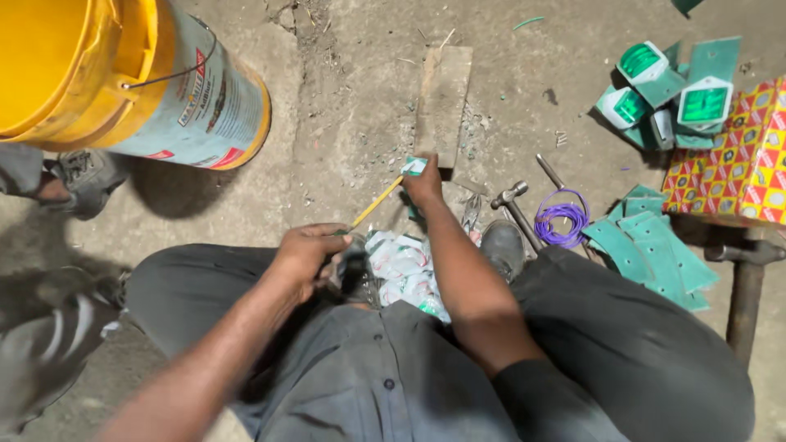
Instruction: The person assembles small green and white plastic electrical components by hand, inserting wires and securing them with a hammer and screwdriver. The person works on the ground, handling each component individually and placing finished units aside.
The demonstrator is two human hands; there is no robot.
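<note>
- The left hand is curled around the near end of a thin yellow rod, seemingly a pencil or a slim tool; its fingers are closed on it.
- The right hand reaches ahead and pinches a small green-and-white piece at the rod's far tip, just at the near edge of a flat wooden block.
- Judging by this, the step in hand is working the rod's tip against the small piece; the next move calls for a steady pinch and a straight rod.
- Below both hands, between the knees, lies a heap of white-and-green packets.
- Right of the right hand: a hammer, a purple wire coil, green plates.
- Far left of the left hand stands a yellow bucket.
</note>
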